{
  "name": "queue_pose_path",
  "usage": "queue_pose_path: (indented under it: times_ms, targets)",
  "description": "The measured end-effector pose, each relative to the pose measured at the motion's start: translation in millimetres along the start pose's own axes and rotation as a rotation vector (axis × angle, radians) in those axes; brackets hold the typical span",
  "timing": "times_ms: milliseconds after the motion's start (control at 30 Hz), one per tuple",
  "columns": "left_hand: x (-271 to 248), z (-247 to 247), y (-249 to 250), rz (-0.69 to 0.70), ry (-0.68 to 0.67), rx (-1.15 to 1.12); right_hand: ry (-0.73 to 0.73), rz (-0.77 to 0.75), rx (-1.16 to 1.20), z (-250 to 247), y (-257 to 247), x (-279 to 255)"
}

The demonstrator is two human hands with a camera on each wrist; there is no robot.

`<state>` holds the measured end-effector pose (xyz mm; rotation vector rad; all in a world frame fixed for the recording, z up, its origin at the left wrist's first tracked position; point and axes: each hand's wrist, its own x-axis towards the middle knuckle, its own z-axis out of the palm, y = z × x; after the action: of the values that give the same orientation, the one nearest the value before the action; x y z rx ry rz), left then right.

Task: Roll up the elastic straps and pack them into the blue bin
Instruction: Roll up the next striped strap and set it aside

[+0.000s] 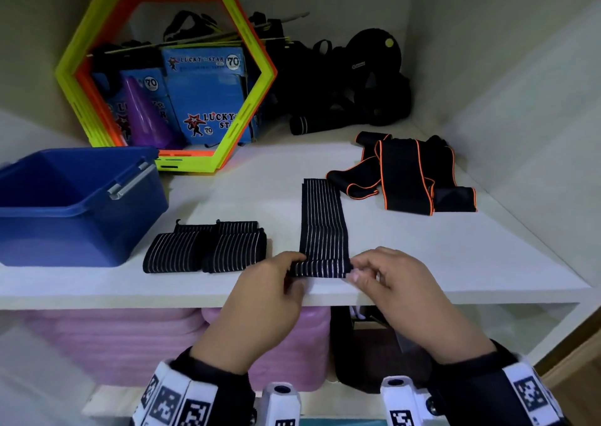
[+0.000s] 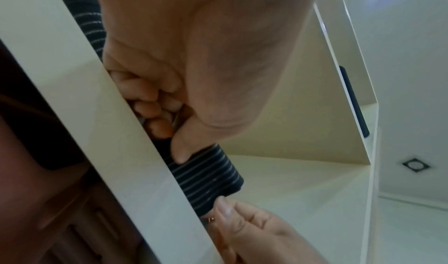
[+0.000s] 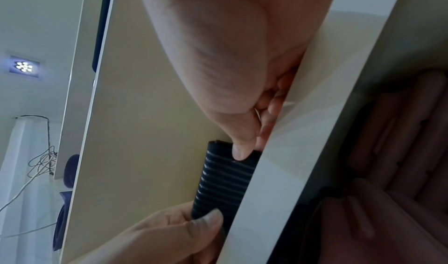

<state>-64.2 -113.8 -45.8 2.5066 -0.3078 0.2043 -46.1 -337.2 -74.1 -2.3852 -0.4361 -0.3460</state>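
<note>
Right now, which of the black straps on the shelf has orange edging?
The orange-edged strap, lying loosely folded at the back right of the shelf. The strap being rolled and the rolled straps near the blue bin have thin white stripes instead.

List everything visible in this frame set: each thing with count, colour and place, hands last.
Striped strap: 1, black with white lines, flat on the shelf, near end rolled at the front edge.
Striped bundles: 2 at least, black with white lines, left of the strap.
Orange-edged straps: count unclear, black with orange trim, unrolled, right rear.
Bin: 1, blue, shelf's left; nothing shows in the visible part.
Hexagon frames: several, yellow-green and orange, upright at the back.
Boxes: 2 at least, blue, behind the frames.
Cone: 1, purple, by the boxes.
Black gear: a pile, rear right.
Shelf: 1, white.
Pink mats: stacked, below the shelf.
Left hand: pinches the roll's left end.
Right hand: pinches its right end.
</note>
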Motion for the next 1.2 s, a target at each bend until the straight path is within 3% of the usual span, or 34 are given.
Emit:
queue_pose_path:
  times_ms: [700,933,1100,1200]
  targets:
    - [13.9,2.6,6.9,-0.184,0.180,-0.064,0.125,0.148,-0.021,10.0,-17.7,7.1]
    - [13.3,2.8,6.8,-0.112,0.209,-0.079,0.108,0.213,0.024,8.4,-20.0,9.5]
    - [9.5,2.2,7.9,0.009,0.138,0.001,0.104,0.141,-0.008,8.4,-22.6,9.7]
    - [6.7,-1.9,9.2,-0.013,0.069,-0.048,0.057,0.095,-0.026,4.6,-22.2,7.9]
